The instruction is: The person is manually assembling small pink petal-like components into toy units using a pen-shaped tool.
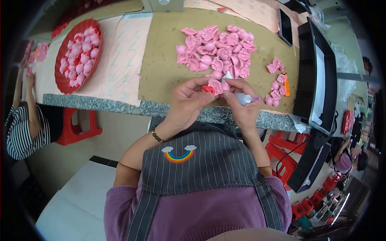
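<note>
While the left hand (pixel 186 99) has its fingers pinched together on a red piece (pixel 208 89) and a ruffled pink piece (pixel 215 86), the right hand (pixel 243 112) has its fingers clamped around a pale bottle (pixel 243 98). Both pieces are held up near the front edge of the worktop (pixel 159 48), before the pile of pink pieces (pixel 219 52). A light, steady pinch should spare the ruffled rim; the bottle's purple tip is best angled clear of it.

Smooth pink pieces (pixel 224 53), matt cloth apron (pixel 213 164)

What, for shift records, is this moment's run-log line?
left fingers: pink-and-red piece | right fingers: translucent bottle | ahead: pink pieces piled on board
</note>
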Available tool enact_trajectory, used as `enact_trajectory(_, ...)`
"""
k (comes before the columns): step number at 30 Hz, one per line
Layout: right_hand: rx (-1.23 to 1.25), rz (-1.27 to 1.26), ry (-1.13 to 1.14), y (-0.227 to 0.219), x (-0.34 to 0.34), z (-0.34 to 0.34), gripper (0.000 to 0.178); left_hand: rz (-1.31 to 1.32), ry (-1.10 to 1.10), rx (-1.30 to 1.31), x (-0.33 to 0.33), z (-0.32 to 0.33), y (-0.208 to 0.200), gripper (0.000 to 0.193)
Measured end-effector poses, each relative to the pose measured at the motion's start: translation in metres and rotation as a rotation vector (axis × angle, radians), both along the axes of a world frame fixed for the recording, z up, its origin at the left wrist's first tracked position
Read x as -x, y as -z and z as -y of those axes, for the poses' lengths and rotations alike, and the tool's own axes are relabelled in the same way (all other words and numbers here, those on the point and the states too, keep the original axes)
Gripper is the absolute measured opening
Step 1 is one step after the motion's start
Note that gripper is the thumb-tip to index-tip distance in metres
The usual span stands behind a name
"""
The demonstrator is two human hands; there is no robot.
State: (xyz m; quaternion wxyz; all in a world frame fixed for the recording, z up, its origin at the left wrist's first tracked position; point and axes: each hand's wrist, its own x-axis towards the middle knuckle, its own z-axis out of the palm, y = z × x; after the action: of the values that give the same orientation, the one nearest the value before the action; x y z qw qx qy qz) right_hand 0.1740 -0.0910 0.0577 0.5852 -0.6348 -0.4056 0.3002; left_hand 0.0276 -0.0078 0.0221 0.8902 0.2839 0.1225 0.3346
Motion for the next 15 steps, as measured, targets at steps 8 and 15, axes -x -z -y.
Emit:
enact_trajectory(8, -0.060, 0.484, -0.125, -0.012, 0.004, -0.007, 0.029, 0.003, 0.003, 0.077, 0.016, -0.005, 0.003, 0.037)
enact_trajectory(15, 0.033, 0.303, -0.100, 0.002, 0.003, -0.001, 0.028, 0.049, 0.027, 0.121, 0.015, -0.002, -0.001, 0.034)
